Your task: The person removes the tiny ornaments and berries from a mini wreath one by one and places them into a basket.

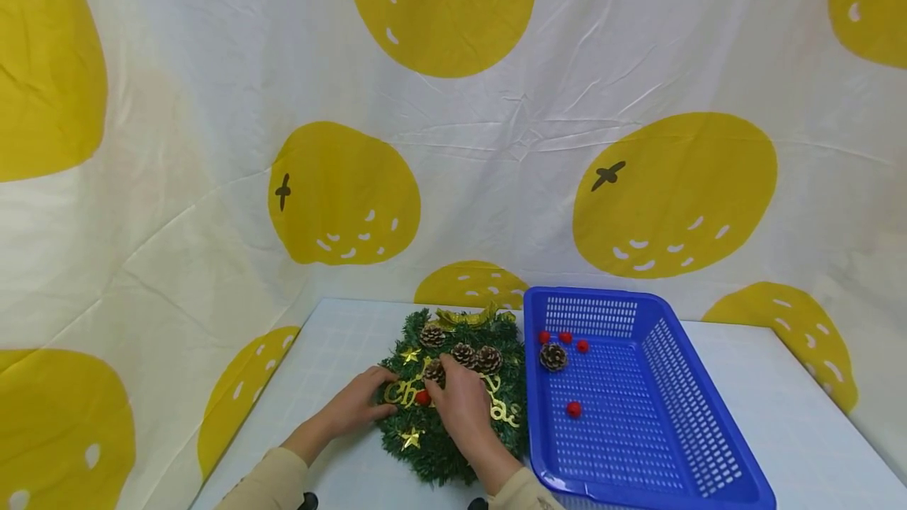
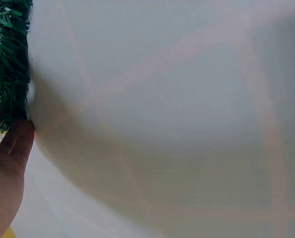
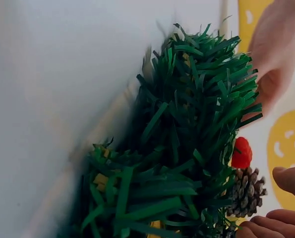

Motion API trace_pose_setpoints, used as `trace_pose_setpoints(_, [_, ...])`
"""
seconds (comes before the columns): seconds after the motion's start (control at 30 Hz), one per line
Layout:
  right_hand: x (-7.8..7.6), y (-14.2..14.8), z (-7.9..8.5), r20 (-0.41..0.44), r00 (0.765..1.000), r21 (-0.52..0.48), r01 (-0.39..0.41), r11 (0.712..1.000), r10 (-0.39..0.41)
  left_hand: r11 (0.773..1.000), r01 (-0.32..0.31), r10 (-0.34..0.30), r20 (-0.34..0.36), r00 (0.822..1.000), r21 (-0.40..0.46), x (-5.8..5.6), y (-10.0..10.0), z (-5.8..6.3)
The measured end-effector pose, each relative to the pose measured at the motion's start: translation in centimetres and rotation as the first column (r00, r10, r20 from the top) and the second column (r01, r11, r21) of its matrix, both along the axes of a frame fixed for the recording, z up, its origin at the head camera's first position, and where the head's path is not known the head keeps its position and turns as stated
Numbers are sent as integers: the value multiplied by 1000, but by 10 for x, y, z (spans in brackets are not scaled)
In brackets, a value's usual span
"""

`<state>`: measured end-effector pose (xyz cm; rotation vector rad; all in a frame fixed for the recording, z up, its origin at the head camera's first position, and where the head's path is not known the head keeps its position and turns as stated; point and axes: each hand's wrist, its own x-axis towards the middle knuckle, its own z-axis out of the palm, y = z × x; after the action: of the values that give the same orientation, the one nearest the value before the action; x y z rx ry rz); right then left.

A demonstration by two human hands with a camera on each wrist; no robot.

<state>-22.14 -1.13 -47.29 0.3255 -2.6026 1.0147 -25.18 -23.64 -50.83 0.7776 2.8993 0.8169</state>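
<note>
Green wreath point(image 1: 438, 451), left hand point(image 1: 357, 404) against its edge, fingers and thumb apart, right hand point(image 1: 464, 404) at a pinecone point(image 3: 248, 192), thumb and fingers apart

In the lower middle of the head view, gold lettering point(image 1: 407, 393) stands on the green wreath point(image 1: 438, 455). At its left end "Ch" can be read; the right hand point(image 1: 464, 408) hides the middle. Toward the wreath's right edge a gold "a" shows, then what looks like an "i"; the characters above them are unclear.
</note>
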Motion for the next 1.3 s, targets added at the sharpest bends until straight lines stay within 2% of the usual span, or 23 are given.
trace_pose_setpoints(0.2, [-3, -1, -2, 26, 999, 11, -20, 1000, 20, 1000, -4, 4, 1, 1000, -2, 0, 1, 0])
trace_pose_setpoints(0.43, [-6, -1, -8, -82, 996, 66, -29, 997, 35, 1000, -10, 10, 11, 1000, 2, 0, 1, -1])
trace_pose_setpoints(0.63, [-7, -1, -6, -108, 994, 88, -17, 996, 26, 1000, -8, 8, 14, 1000, 1, 0, 0, -3])
trace_pose_setpoints(0.83, [-5, -1, 11, -71, 997, 32, -20, 999, 22, 1000, -14, 13, 26, 1000, 14, 1, -1, -1])
trace_pose_setpoints(1.03, [-4, 3, 34, -69, 997, -7, -41, 999, 40, 1000, 3, -3, 4, 1000, 16, 1, -2, -1])
trace_pose_setpoints(1.3, [-15, 18, 60, -43, 997, -170, -64, 983, 58, 1000, 9, -9, -9, 1000, 8, 0, -2, -1])
